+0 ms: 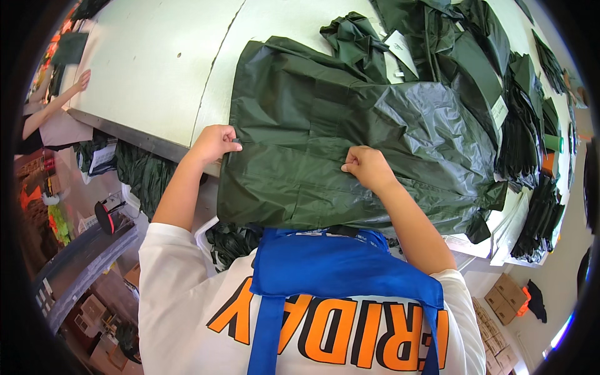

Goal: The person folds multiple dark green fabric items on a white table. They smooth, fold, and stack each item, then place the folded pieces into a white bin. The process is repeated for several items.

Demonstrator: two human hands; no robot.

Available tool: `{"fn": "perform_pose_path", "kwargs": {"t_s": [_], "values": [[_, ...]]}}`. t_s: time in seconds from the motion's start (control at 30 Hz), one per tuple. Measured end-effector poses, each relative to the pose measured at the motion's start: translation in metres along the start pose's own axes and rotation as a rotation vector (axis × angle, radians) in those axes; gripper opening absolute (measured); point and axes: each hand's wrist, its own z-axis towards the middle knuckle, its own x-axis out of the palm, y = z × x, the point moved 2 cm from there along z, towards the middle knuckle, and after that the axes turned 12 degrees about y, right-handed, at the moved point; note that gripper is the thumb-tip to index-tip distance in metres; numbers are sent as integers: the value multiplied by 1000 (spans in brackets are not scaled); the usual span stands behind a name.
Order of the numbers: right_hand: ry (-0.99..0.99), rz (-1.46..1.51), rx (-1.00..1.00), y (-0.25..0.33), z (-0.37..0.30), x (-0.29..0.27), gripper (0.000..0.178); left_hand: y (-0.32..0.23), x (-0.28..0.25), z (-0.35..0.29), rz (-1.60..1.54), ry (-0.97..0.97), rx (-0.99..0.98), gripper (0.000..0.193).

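A dark green, shiny rain jacket (275,94) lies spread across the white table (150,56), its near side hanging over the table's front edge. At its left edge my left hand (214,144) is closed, thumb and fingers pinching the hem. My right hand (370,167) is closed too, pinching the fabric along the seam that runs across the middle of the jacket. Between my hands the cloth lies fairly flat; right of my right hand it is wrinkled and glossy.
More dark green garments (431,37) lie heaped at the back right, with white tags (402,51) among them. Folded dark stacks (522,119) line the right edge. Another person's hand (82,80) is at the table's far left. Cardboard boxes (505,297) stand on the floor, lower right.
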Motion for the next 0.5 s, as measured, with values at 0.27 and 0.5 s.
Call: {"fn": "perform_pose_path", "kwargs": {"t_s": [0.27, 0.5], "values": [[-4, 22, -46, -1, -2, -1, 19, -5, -6, -1, 114, 110, -68, 19], [-29, 18, -70, -3, -3, 0, 20, -7, -10, 0, 141, 131, -102, 21]]}}
